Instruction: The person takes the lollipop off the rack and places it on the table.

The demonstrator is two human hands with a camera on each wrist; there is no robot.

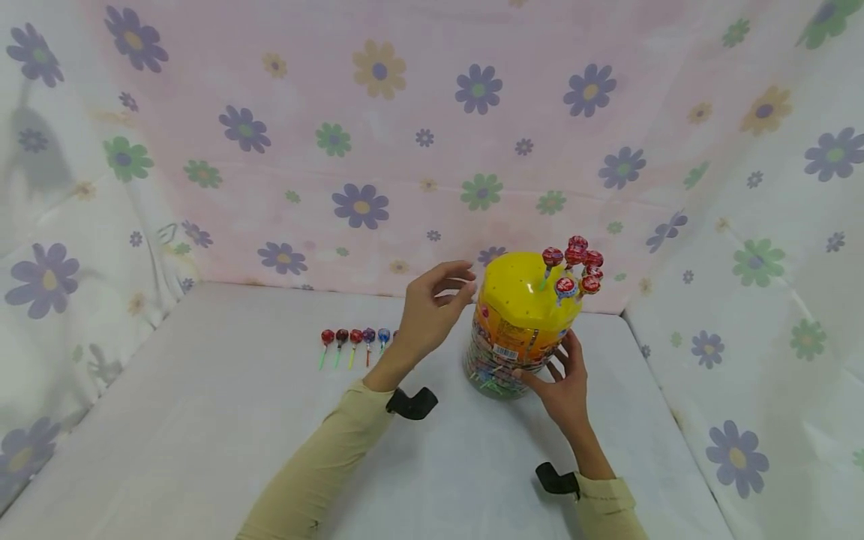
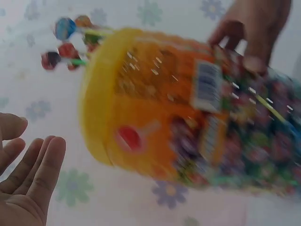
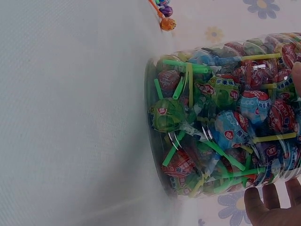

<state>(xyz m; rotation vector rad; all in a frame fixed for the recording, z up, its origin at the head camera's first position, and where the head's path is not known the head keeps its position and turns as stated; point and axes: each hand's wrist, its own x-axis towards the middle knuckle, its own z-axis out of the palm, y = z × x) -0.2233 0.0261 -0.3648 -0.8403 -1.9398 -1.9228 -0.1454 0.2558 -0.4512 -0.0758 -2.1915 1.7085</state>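
Note:
A clear plastic jar [image 1: 502, 352] with an orange label and a faceted yellow lid [image 1: 516, 292] stands on the table, filled with wrapped lollipops [image 3: 230, 127]. Several more lollipops [image 1: 574, 256], mostly red-wrapped in the head view, stick up from the right part of the lid, sticks down. My right hand [image 1: 563, 390] holds the jar low on its right side, thumb in front and fingers round the side. Just left of the lid, my left hand [image 1: 435, 304] hovers with loosely bent fingers [image 2: 47, 167]. Nothing shows in it, and it is apart from the jar.
A row of lollipops [image 1: 356, 337] lies on the white table [image 1: 223, 405], left of the jar; my left hand and wrist hide its right end. Flower-printed cloth [image 1: 418, 150] encloses the back and sides. Each wrist carries a black strap mount [image 1: 413, 405].

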